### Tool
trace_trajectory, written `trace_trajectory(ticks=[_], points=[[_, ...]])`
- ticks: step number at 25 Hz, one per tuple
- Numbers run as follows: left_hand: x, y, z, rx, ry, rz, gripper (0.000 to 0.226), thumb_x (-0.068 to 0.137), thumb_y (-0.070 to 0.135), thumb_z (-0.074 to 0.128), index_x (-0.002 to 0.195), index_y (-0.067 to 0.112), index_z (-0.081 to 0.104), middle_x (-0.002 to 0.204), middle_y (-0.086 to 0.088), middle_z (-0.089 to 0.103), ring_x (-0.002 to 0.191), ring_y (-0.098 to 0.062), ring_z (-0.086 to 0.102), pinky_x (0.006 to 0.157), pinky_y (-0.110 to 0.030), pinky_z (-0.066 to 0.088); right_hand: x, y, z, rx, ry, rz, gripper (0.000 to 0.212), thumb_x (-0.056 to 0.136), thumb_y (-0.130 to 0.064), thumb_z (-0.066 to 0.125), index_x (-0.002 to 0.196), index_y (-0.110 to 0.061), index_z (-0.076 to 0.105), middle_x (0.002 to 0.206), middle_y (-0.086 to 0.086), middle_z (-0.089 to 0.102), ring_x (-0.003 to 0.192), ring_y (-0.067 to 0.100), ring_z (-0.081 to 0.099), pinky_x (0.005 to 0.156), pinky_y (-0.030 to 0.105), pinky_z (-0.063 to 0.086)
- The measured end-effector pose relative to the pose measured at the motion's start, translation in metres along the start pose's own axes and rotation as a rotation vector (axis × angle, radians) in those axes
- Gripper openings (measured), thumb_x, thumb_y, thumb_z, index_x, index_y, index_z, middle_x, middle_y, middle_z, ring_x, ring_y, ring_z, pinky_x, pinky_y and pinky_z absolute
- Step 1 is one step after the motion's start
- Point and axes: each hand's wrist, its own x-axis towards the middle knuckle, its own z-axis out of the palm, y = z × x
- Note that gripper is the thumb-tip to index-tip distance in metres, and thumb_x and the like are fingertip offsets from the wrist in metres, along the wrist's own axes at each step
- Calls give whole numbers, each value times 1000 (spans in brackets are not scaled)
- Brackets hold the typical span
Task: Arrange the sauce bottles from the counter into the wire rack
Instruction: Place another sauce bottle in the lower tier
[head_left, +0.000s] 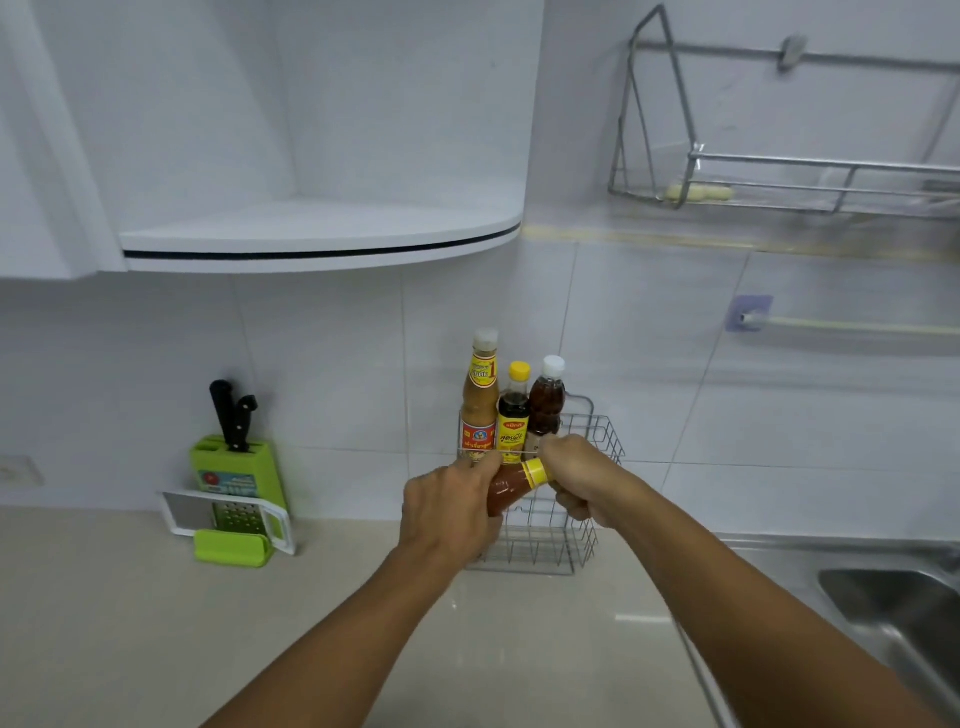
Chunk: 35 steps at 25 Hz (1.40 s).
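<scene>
A red bottle (511, 486) is held tilted at the rack's (597, 441) front, gripped around its body by the left hand (449, 512) and pinched at the yellow cap by the right hand (576, 480), probably to steer it in beside three upright bottles (511, 415).

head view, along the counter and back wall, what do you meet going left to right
Green plastic knife block with black-handled knives → tall bottle of tan sauce with a clear cap → dark sauce bottle with a yellow cap → amber bottle with a white cap → steel sink.
</scene>
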Motion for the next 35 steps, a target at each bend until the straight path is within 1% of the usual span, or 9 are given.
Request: trace_trajectory(ticks=[4, 7, 11, 14, 17, 21, 26, 32, 35], points=[[11, -9, -13, -991, -677, -143, 37, 67, 11, 76, 99, 22, 62, 81, -7, 66, 66, -23, 66, 68, -41, 58, -2, 6, -19, -273, 21, -592, 21, 95, -29, 42, 84, -23, 59, 77, 3, 64, 68, 20, 58, 62, 36, 44], [12, -11, -22, -1182, -982, -93, 37, 71, -4, 70, 102, 12, 59, 74, -13, 63, 58, -25, 62, 66, -37, 54, -2, 6, -22, -270, -17, -770, 24, 92, -23, 39, 85, -27, 61, 74, -1, 62, 65, 17, 54, 62, 37, 45], [19, -3, -6, -633, -501, -63, 52, 67, 22, 79, 116, 26, 60, 101, -2, 70, 87, -23, 69, 83, -45, 60, 5, 4, -11, -290, 93, -420, 34, 104, -25, 32, 90, -11, 60, 68, 2, 55, 57, 18, 50, 54, 36, 44], [17, 5, 5, -78, -67, 24, 63, 72, 42, 77, 128, 40, 48, 122, 5, 68, 106, -24, 68, 87, -41, 56, 7, 6, -6, 87, 12, -21, 31, 103, -27, 34, 83, -10, 49, 55, 3, 36, 41, 14, 29, 42, 23, 24], [26, 3, 3, -491, -215, -130, 59, 66, 36, 80, 120, 35, 55, 107, 6, 68, 95, -19, 68, 81, -38, 57, 13, 5, -8, 323, -98, -137, 25, 97, -34, 56, 87, -12, 48, 54, 0, 36, 39, 13, 29, 41, 24, 28], [33, 7, 9, -1038, -390, -228, 70, 59, 18, 83, 122, 25, 53, 100, 3, 72, 92, -12, 72, 88, -40, 61, 12, 11, -5, 214, -281, -250, 31, 90, -42, 74, 101, -12, 72, 74, 7, 72, 50, 20, 59, 52, 31, 57], [43, -17, 31, -903, -675, -239, 94, 67, 8, 83, 139, 30, 27, 120, -1, 63, 107, -17, 66, 80, -30, 57, 34, 37, -14, 112, -140, -266, 23, 88, -37, 78, 99, -16, 76, 86, 12, 80, 61, 29, 73, 66, 45, 66], [47, -61, 82, -680, -789, -572, 36, 91, 14, 60, 126, 11, 53, 122, -11, 59, 109, -22, 57, 89, -29, 46, 69, 90, 2, 105, 130, -148, 34, 79, -36, 86, 100, -11, 75, 91, 12, 77, 67, 29, 78, 69, 47, 67], [50, -66, 118, -733, -719, -665, 51, 95, 10, 52, 144, 8, 43, 140, -15, 52, 120, -27, 54, 99, -32, 45, 87, 112, 25, 71, 209, -174, 41, 69, -40, 91, 102, -21, 75, 95, -3, 74, 86, 21, 75, 82, 39, 63]])
